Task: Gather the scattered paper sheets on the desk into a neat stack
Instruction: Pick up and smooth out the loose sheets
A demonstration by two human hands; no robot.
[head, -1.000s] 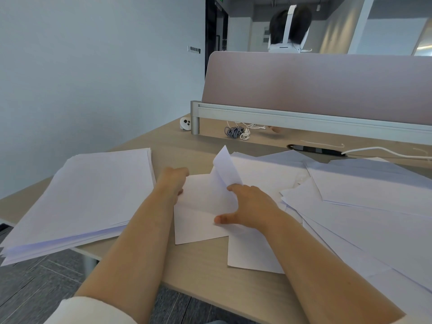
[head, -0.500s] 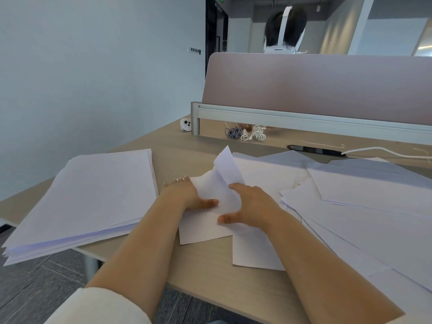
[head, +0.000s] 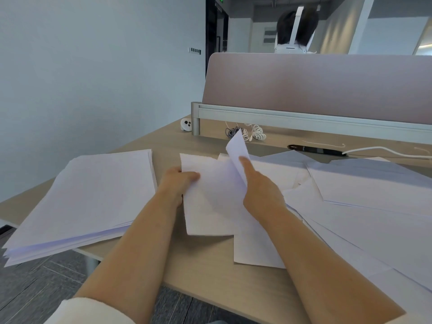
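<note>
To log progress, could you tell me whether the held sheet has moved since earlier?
Yes. The held sheet has moved up and away, its curled corner now closer to the divider rail.

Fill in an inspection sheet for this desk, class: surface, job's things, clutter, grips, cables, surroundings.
Surface: wooden desk, partly under paper.
Job's things: neat stack at left; held sheet in the middle; scattered sheets overlapping at right.
Clutter: small white device by the metal post.
Grips: left grip pinches the held sheet's left edge; right grip holds its upturned right edge.
Cables: coiled cords below the pink partition; white cable at far right.
Surroundings: pale wall; another person beyond the partition.
</note>
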